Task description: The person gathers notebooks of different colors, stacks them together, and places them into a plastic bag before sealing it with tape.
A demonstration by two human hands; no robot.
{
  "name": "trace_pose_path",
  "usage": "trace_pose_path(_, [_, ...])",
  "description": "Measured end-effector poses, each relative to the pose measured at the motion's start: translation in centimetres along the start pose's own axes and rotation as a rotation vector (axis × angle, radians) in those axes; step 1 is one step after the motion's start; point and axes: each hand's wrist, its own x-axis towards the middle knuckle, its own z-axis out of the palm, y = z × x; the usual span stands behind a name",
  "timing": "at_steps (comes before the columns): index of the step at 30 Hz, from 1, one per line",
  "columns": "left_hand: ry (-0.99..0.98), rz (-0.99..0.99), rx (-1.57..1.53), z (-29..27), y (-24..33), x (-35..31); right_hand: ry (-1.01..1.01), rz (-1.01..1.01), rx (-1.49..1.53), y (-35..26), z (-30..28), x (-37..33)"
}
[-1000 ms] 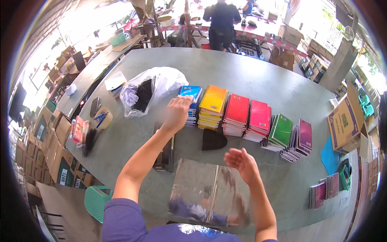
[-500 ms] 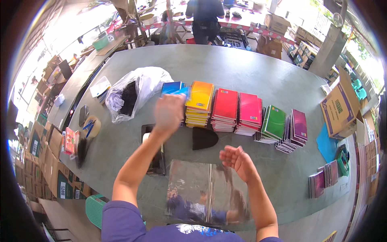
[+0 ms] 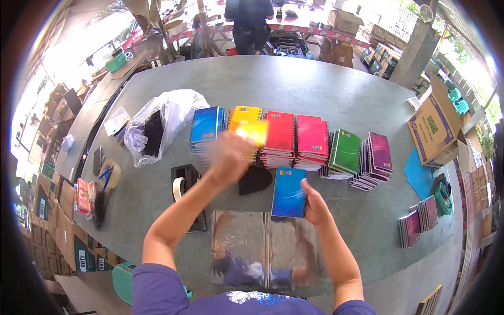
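My right hand [image 3: 316,203] grips a blue spiral notebook [image 3: 288,192] by its right edge, above the table's near middle. Over the yellow notebook stack [image 3: 245,113], my left hand [image 3: 230,159] is closed on a yellow notebook [image 3: 253,132], blurred by motion and partly covered by the fingers. To the left of that stack stands a blue stack [image 3: 205,125]. Rightward follow a red stack [image 3: 280,131], a pink stack [image 3: 311,134], a green stack [image 3: 346,150] and a purple stack [image 3: 379,152]. Clear plastic sheets [image 3: 241,247] lie flat in front of me.
A plastic bag [image 3: 181,107] with dark contents lies left of the stacks. Nearer are a black tray [image 3: 197,220] with a tape roll, and a dark rounded pad [image 3: 255,181]. At right stand a carton [image 3: 431,126] and small purple notebooks [image 3: 409,231]. A person [image 3: 251,23] stands beyond the table.
The blue notebook has passed from the blue stack to my right hand, which was empty. My left hand has moved right to the yellow stack and taken a yellow notebook. The view shifted slightly.
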Motion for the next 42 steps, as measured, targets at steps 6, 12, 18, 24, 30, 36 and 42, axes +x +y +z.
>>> trace_pose_path(6, [-0.158, 0.135, 0.172, 1.3, 4.6, -0.6, -0.05, 0.021, -0.128, 3.2, -1.6, 1.5])
trace_pose_path(12, [-0.106, -0.194, -0.056, 3.1, -4.4, -2.0, -0.028, 0.027, -0.261, 3.6, -2.5, 0.1])
trace_pose_path(18, [-0.348, 0.154, -0.337, -1.1, 10.3, -0.5, -0.126, 0.166, 0.309, 1.9, -4.4, -3.0])
trace_pose_path(24, [-0.179, -0.072, 0.016, 7.9, 2.3, 0.9, -0.052, -0.029, -0.044, 4.9, -7.2, -3.4])
trace_pose_path(30, [0.005, -0.215, -0.548, 3.9, 3.9, 3.8, 0.081, 0.024, -0.047, 3.8, -10.0, -5.9])
trace_pose_path(36, [-0.547, 0.147, -1.166, 1.9, 9.6, 3.7, -0.176, 0.014, 0.51, 2.9, -6.1, -8.7])
trace_pose_path(42, [-0.039, -0.252, 0.019, 7.7, 3.4, 1.1, -0.137, 0.044, 0.055, 5.7, -8.2, -9.9])
